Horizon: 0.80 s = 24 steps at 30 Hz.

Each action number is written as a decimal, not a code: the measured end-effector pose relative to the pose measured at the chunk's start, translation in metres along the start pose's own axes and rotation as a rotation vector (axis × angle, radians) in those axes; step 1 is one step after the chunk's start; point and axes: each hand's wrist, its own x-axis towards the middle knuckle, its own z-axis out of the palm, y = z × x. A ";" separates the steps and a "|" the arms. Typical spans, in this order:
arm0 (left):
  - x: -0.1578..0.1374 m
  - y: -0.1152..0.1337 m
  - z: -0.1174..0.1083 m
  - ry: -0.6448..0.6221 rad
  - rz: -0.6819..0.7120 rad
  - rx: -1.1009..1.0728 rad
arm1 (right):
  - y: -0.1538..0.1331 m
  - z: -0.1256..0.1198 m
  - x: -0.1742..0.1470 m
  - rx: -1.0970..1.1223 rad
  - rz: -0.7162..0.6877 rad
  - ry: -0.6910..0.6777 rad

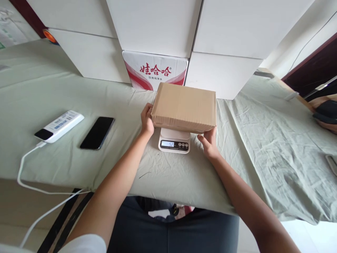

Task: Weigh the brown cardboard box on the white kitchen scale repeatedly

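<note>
A closed brown cardboard box (185, 105) is right over a small white kitchen scale (173, 149) and hides most of its platform. Whether the box rests fully on the platform I cannot tell. Digits that look like 52 show on the lit display. My left hand (147, 121) is closed on the box's left side, some fingers hidden behind it. At the box's lower right corner, my right hand (209, 142) grips from below, thumb in front and the other fingers partly hidden under the box.
Behind the box stand stacked white cartons (158, 24), with a red-and-white printed carton (155, 70) at the bottom. On the left lie a black phone (97, 133) and a white power bank (60, 126) with a white cable (22, 165). A wrinkled green cloth (126, 102) covers the table.
</note>
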 end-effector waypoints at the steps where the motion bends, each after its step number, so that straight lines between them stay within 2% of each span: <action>1: 0.000 -0.002 0.002 -0.001 -0.003 0.003 | 0.000 0.000 0.001 0.002 -0.002 0.000; 9: 0.009 -0.013 -0.004 0.044 0.025 0.077 | -0.007 0.011 0.004 0.033 0.021 -0.048; 14: 0.007 -0.018 -0.007 -0.011 0.072 0.067 | -0.013 0.010 0.006 0.034 0.027 -0.068; 16: 0.004 -0.019 -0.005 -0.058 0.054 0.048 | -0.017 0.008 0.007 0.037 0.007 -0.053; 19: 0.003 -0.019 -0.003 -0.194 -0.008 0.000 | -0.019 0.005 0.013 0.059 -0.005 -0.007; 22: 0.007 -0.023 -0.007 -0.331 -0.077 -0.070 | -0.013 0.000 0.025 0.093 0.063 0.049; 24: 0.012 -0.028 -0.012 -0.375 -0.118 -0.108 | -0.003 -0.004 0.038 0.126 0.109 0.074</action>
